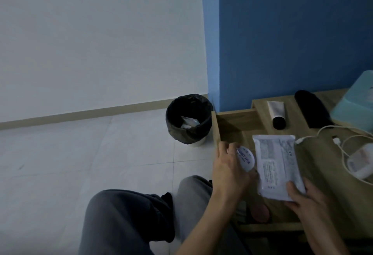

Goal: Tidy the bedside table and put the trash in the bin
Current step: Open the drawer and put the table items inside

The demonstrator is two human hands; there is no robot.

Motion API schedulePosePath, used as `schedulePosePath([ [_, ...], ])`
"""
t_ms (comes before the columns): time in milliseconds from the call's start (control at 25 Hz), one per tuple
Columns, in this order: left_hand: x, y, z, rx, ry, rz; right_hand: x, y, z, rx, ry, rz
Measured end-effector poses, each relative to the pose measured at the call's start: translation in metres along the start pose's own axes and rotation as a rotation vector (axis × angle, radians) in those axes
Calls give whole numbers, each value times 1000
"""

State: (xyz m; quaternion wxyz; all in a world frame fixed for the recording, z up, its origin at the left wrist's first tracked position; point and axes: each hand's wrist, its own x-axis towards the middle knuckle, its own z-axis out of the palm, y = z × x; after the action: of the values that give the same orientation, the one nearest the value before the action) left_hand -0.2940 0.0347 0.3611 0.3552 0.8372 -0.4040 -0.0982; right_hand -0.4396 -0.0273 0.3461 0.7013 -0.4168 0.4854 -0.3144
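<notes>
Head view suggests the tidy is partway: the bin (pixel 175 127) beside the table (pixel 319 163) already holds wrappers (pixel 189 122), the left grip (pixel 228 169) curls round a white tub (pixel 245 158), the right grip (pixel 308 200) pinches a white packet (pixel 278 165) above the table, and a tube (pixel 276 113) and cable (pixel 327 130) await sorting.

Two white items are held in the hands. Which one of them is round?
The white disc with blue lettering, gripped by the left hand. The packet in the right hand is flat and rectangular, with printed text.
</notes>
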Motion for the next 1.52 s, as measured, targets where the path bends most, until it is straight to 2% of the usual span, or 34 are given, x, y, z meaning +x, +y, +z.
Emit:
schedulePosePath([
  [360,-7,0,-4,-17,3,-44,4,-2,-3,14,-1,-3],
  [520,-13,2,-10,-31,20,-57,-6,-7,9,-54,-15,-48],
  [640,-16,2,-11,-32,28,-64,-8,-10,10,44,-42,-12],
  [760,-15,3,-11,-34,33,-61,-9,-8,12,7,-43,-52],
  [920,-15,3,-12,-44,17,-63,-5,-6,6,18,-50,-12],
  [1200,-12,-5,-3,-79,-15,-45,15,4,-1,-177,6,48],
  [1400,6,-11,29,-33,-185,-93,60,23,7,-430,97,172],
  [1520,23,-19,54,35,-274,-161,94,38,16,-579,118,167],
])
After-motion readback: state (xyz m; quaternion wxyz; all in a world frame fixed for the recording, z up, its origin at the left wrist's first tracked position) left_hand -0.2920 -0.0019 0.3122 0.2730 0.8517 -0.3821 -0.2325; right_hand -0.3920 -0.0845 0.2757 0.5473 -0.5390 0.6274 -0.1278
